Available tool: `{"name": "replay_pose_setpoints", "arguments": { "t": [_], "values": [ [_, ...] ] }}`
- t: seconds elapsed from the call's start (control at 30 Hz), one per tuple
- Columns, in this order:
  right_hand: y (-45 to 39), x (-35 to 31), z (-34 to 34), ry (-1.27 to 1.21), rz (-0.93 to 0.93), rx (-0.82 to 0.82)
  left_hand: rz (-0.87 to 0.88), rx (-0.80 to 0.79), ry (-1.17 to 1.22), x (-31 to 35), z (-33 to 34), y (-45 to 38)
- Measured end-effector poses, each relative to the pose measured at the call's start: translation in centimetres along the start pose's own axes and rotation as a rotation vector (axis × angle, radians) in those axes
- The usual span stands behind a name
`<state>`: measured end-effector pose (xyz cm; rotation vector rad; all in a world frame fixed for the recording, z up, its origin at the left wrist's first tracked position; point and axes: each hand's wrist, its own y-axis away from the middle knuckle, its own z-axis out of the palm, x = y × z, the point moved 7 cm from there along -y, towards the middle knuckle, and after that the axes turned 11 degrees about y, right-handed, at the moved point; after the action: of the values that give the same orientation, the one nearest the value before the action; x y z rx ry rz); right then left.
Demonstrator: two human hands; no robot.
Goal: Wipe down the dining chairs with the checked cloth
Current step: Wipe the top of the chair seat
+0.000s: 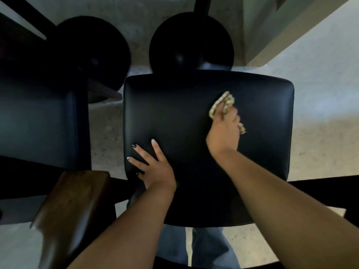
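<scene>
seen from above, a black padded chair seat [194, 117] filled the middle. the right hand [225, 131] clenched a bunched checked cloth [223, 102] against the seat toward two o'clock. the left hand [155, 167] lay flat, fingers spread, near eight o'clock. the cloth looked soft and light, best held wadded in the fist.

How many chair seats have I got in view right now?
2. One black seat is in the centre under both hands; a second dark seat is at the left edge, partly cut off. More may lie outside the frame.
</scene>
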<state>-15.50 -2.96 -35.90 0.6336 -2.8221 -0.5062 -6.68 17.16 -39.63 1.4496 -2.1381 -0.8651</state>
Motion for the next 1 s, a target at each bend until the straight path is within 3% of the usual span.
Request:
{"name": "replay_pose_setpoints", "arguments": {
  "t": [0.1,0.17,0.23,0.3,0.37,0.5,0.67,0.87,1.0],
  "values": [
    [4.5,-2.7,0.6,-0.041,-0.235,-0.105,-0.004,-0.036,0.004,0.3,-0.3,-0.1],
    [7.0,-3.0,1.4,-0.167,-0.309,-0.282,-0.028,-0.063,0.007,0.3,-0.6,0.0],
    [8.6,-2.3,1.3,-0.414,-0.233,-0.404,-0.044,-0.09,-0.005,0.2,-1.3,0.3],
    [9.4,-1.0,0.1,-0.586,-0.14,-0.407,-0.043,-0.136,-0.044,0.2,-2.2,1.1],
    [10.5,0.1,-1.4,-0.466,-0.211,-0.447,-0.006,-0.147,-0.045,0.8,-3.7,2.7],
    [14.4,3.0,-2.7,-0.159,-0.365,-0.664,0.269,-0.11,-0.046,3.5,-5.1,7.1],
    [18.3,8.2,-2.3,-0.086,-0.321,-0.909,0.366,-0.589,-0.015,4.5,-0.9,13.1],
    [21.3,10.9,-5.2,-0.024,-0.4,-0.922,0.409,-0.803,-0.1,3.1,0.5,18.5],
    [22.4,10.3,-4.4,0.045,-0.439,-0.91,0.396,-0.802,-0.126,2.0,1.2,20.6]
  ]
}}
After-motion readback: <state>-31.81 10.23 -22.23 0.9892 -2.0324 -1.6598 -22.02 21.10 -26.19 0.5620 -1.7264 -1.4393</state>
